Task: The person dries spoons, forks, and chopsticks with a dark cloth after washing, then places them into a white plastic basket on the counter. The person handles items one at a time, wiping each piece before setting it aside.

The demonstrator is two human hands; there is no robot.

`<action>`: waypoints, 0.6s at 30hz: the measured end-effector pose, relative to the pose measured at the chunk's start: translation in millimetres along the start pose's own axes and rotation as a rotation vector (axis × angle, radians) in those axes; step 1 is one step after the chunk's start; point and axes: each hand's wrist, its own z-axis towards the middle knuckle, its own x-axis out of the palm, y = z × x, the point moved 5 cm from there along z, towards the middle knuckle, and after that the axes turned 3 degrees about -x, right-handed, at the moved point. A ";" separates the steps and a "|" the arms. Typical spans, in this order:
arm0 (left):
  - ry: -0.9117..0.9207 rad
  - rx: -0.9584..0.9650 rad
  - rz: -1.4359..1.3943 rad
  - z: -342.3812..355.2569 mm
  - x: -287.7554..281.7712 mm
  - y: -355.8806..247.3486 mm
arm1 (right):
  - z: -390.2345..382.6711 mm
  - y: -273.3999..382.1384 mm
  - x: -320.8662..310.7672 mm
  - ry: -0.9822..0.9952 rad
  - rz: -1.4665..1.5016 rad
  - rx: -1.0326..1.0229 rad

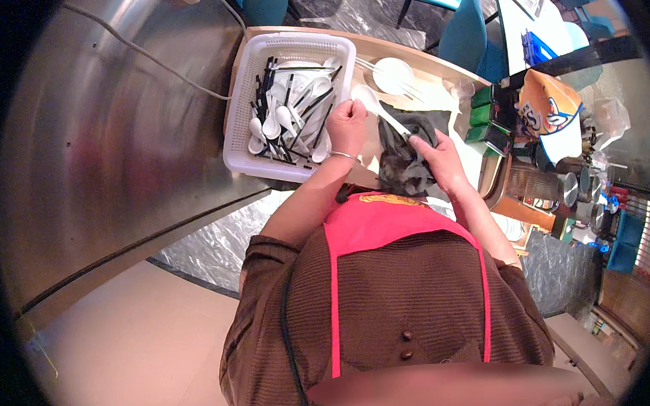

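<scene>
My left hand [348,126] is closed at the right rim of the white plastic basket [233,149], next to the bowl of a long white spoon [370,101]; what its fingers hold is unclear. My right hand [437,157] grips the spoon's handle with a dark grey cloth [396,169], which hangs in folds below it. The basket holds several white spoons [283,116] and black-and-white chopsticks [291,88] lying in a jumble.
A small white plate [393,76] and chopsticks lie behind the spoon on the wooden counter [416,47]. Green boxes [484,114], an orange bag [546,110] and metal containers stand right. A steel panel [105,154] with a cable fills the left; blue chairs [463,34] stand beyond.
</scene>
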 end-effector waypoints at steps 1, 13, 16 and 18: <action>0.045 -0.025 -0.003 2.1 1.5 0.2 | 3.9 1.7 1.0 -0.019 -0.090 0.005; 0.203 -0.232 -0.017 -1.0 -109.9 40.1 | 114.3 55.5 -97.1 -0.202 -1.255 -0.265; 0.031 -0.079 0.229 -6.4 -174.4 46.4 | 161.1 23.0 -109.0 -0.087 -1.355 -0.208; -0.054 -0.078 0.266 -6.7 -206.8 51.9 | 185.6 0.0 -117.7 -0.064 -1.366 -0.237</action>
